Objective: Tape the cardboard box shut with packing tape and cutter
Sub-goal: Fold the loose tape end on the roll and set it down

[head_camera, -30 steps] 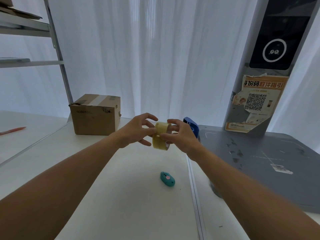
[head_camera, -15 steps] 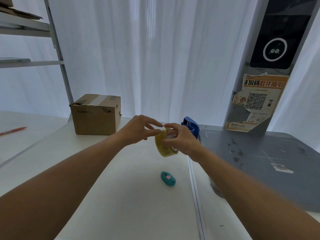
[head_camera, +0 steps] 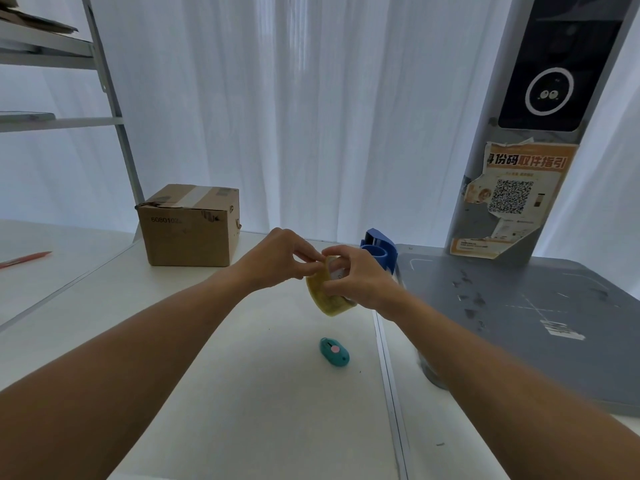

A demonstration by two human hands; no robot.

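A yellowish roll of packing tape (head_camera: 325, 295) is held above the white table, gripped by my right hand (head_camera: 360, 277) with fingers through its core. My left hand (head_camera: 277, 259) pinches at the roll's top edge with thumb and fingertips. A small teal cutter (head_camera: 334, 351) with a pink button lies on the table just below the roll. The brown cardboard box (head_camera: 190, 226) stands at the back left of the table, its top flaps down with old tape strips across them.
A blue tape dispenser (head_camera: 379, 249) sits behind my right hand. A grey platform (head_camera: 519, 306) with a pillar and QR poster fills the right. A metal shelf frame (head_camera: 114, 109) rises at left. A red pen (head_camera: 26, 259) lies far left.
The roll has tilted and dropped a little in my right hand. My left hand's fingers have come back onto the roll's top edge and closed into a pinch.
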